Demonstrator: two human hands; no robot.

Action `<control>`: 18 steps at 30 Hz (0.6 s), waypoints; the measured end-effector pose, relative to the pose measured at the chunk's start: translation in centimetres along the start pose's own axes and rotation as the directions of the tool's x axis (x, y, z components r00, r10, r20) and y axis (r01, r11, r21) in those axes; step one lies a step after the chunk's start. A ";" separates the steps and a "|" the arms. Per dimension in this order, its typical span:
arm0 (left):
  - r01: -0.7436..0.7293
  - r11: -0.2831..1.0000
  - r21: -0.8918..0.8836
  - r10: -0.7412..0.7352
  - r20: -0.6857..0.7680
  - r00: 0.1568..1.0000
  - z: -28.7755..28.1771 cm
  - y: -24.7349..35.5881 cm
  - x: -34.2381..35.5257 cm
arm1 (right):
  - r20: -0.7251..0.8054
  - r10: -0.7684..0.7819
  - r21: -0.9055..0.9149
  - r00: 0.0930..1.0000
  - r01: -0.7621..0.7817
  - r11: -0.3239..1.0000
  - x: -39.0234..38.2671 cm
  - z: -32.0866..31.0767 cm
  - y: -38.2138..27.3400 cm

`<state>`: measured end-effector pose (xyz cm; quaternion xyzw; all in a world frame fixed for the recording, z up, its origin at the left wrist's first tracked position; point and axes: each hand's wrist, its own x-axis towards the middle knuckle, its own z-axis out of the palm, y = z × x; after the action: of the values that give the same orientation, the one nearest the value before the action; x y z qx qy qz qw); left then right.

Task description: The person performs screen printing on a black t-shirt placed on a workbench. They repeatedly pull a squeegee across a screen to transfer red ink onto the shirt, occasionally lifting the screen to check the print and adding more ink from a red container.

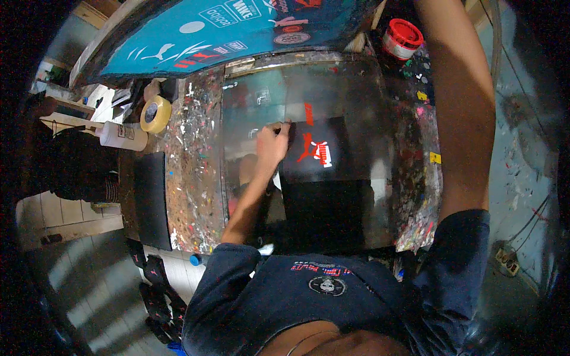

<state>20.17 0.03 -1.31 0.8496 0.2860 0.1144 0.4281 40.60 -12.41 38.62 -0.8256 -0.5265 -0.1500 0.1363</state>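
Observation:
A black cloth panel (350, 141) lies on the dark, glossy board (380, 113) in front of me. Red lettering, red leaping-cat shapes and a white patch are printed on it. My left hand (273, 142) is at the panel's far left corner, its thumb and fingertips pinched together on the edge. From the right my right arm (460, 101) stretches up past the top of the picture, so that hand is out of sight. Tilted up beyond the board is a screen-printing frame (89, 59) with blue mesh bearing several pale and red logo shapes.
A red-rimmed paint tub (404, 38) stands at the far right. Left of the board are a roll of yellowish tape (155, 114), a white bottle (124, 136) and a black flat slab (152, 199). Paint-spattered table edges (193, 178) flank the board. A power socket strip (506, 261) is low right.

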 end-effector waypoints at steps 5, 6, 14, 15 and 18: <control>0.047 0.999 0.002 -0.047 0.023 0.999 -0.1 -0.1 -0.4 | 0.049 0.031 0.054 0.998 -0.034 0.998 -0.3 -0.2 -0.6; 0.084 0.996 0.012 -0.085 0.066 0.994 -0.7 0.9 -0.7 | 0.050 0.040 0.044 0.998 -0.042 0.998 -0.4 -0.3 -0.5; 0.047 0.998 0.043 -0.051 0.079 0.996 -0.1 -0.3 -2.2 | 0.043 0.022 0.026 0.999 -0.023 0.999 0.5 0.2 0.0; 0.010 0.999 0.030 -0.013 0.082 0.997 0.0 -0.2 -2.1 | 0.022 0.042 0.000 0.999 -0.042 0.999 0.5 0.3 0.3; -0.117 0.992 0.040 0.111 0.129 0.985 -0.8 -1.1 -0.6 | -0.026 0.068 -0.007 0.997 -0.068 0.998 0.4 0.4 0.3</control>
<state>18.89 0.74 -1.66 0.8800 0.2121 0.0778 0.4179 41.09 -12.09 38.40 -0.8416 -0.4957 -0.1579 0.1448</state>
